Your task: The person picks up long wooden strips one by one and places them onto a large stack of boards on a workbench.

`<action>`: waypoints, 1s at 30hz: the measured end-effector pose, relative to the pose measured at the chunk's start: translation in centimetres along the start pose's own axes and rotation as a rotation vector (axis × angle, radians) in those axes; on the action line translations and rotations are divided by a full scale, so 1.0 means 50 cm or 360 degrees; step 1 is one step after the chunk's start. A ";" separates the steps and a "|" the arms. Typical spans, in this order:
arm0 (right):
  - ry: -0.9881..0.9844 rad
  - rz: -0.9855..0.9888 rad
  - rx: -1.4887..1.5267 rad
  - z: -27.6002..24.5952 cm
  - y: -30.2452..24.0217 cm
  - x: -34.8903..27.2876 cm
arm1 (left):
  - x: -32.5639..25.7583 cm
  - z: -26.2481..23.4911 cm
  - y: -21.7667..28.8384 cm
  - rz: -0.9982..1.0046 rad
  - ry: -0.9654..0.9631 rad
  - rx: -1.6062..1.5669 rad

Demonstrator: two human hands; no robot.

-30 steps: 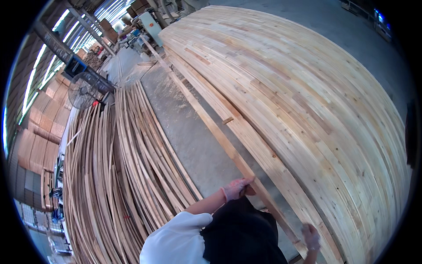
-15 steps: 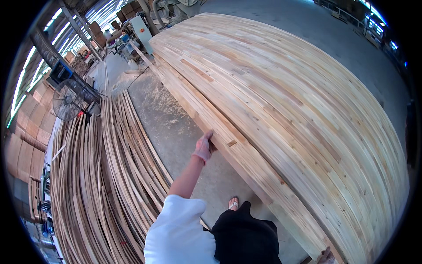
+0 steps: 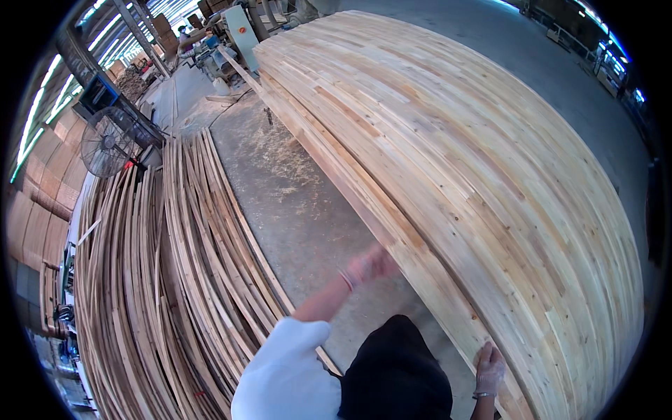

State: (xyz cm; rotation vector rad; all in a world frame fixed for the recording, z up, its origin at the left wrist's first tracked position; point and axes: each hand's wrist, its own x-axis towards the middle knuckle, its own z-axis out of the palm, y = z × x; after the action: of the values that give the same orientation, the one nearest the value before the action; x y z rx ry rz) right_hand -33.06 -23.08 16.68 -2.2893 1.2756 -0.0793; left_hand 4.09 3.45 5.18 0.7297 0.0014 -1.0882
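While one blurry left hand [image 3: 373, 264] is at the near edge of the long, pale wooden strips [image 3: 425, 276], one right hand [image 3: 490, 367] is on them lower down, its fingers bent. I cannot tell if either hand is clamped on the wood. The strips lie along the near side of one big, wide, pale wooden board [image 3: 483, 175], too close together to count. To the left are two piles of long, thin, brown wood sticks [image 3: 217, 245] and one round, black wire fan [image 3: 108, 142]. One white sleeve [image 3: 283, 371] and black clothes [image 3: 399, 367] hide some gray floor [image 3: 280, 227].
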 end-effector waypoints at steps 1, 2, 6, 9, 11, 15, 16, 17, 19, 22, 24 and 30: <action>-0.0019 -0.0089 0.0038 0.013 -0.042 0.011 | -0.031 0.017 -0.078 -0.0203 -0.0048 0.0024; -0.0023 -0.0177 0.0052 0.024 -0.083 0.022 | -0.044 0.045 -0.147 -0.0248 -0.0305 0.0222; -0.0064 -0.0567 0.0191 0.060 -0.235 0.060 | -0.072 0.184 -0.302 -0.0764 -0.0585 0.0206; -0.0399 -0.0453 0.0473 0.091 -0.333 0.087 | -0.075 0.274 -0.327 -0.0913 -0.0832 0.0427; -0.0551 -0.0655 0.0910 0.114 -0.377 0.090 | -0.067 0.296 -0.318 -0.0979 -0.1043 0.0397; -0.0611 -0.0973 0.0879 0.136 -0.378 0.115 | -0.041 0.253 -0.290 -0.0655 -0.0364 0.0397; -0.0544 -0.0964 0.0824 0.135 -0.357 0.125 | -0.031 0.229 -0.279 -0.0569 -0.0212 0.0378; -0.0478 -0.0947 0.0767 0.130 -0.326 0.129 | -0.020 0.204 -0.267 -0.0486 -0.0071 0.0340; -0.0375 -0.0773 0.0841 0.126 -0.249 0.130 | -0.013 0.140 -0.229 -0.0359 0.0215 0.0303; -0.0276 -0.0246 0.0404 0.084 -0.071 0.116 | 0.001 0.042 -0.160 -0.0207 0.0461 0.0400; -0.0267 0.0000 0.0297 0.060 0.057 0.100 | 0.007 -0.002 -0.124 0.0017 0.0569 0.0134; -0.0444 0.0614 0.0217 0.061 0.326 0.042 | -0.010 -0.021 -0.091 0.0302 0.1147 -0.0601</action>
State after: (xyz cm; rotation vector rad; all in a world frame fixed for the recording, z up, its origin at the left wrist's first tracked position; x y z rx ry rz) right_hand -43.71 -30.51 6.13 -1.8286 1.4825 0.2698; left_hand 0.56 3.25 2.11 0.7246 0.7197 -0.5732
